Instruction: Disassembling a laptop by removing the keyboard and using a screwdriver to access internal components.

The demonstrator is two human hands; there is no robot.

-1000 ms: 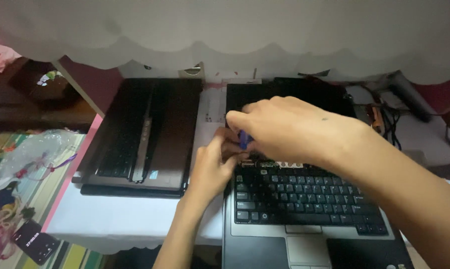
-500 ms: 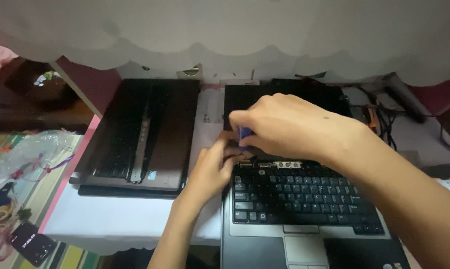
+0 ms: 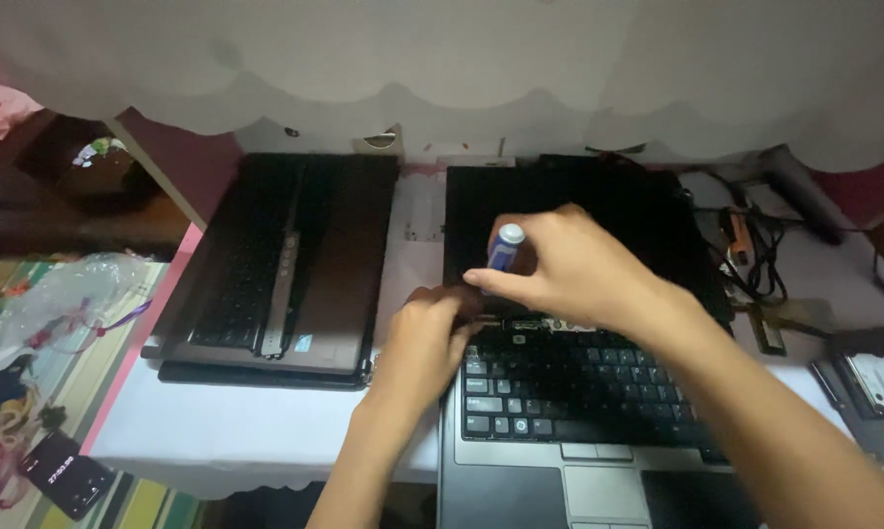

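Lying nearest on the white surface (image 3: pixel 265 431) is an open grey laptop (image 3: pixel 579 470) with black keys. The left hand (image 3: pixel 427 338) rests at the far left corner of its keyboard, fingers curled together on the hinge strip; whether they pinch anything cannot be told. Just beyond, the right hand (image 3: pixel 569 269) has its grip clamped on a blue-and-white screwdriver (image 3: pixel 505 245), held upright over the laptop's dark screen. Left lies a second, dark laptop (image 3: pixel 285 264). Far right sit tangled cables (image 3: pixel 755 255) and a hard drive (image 3: pixel 878 377).
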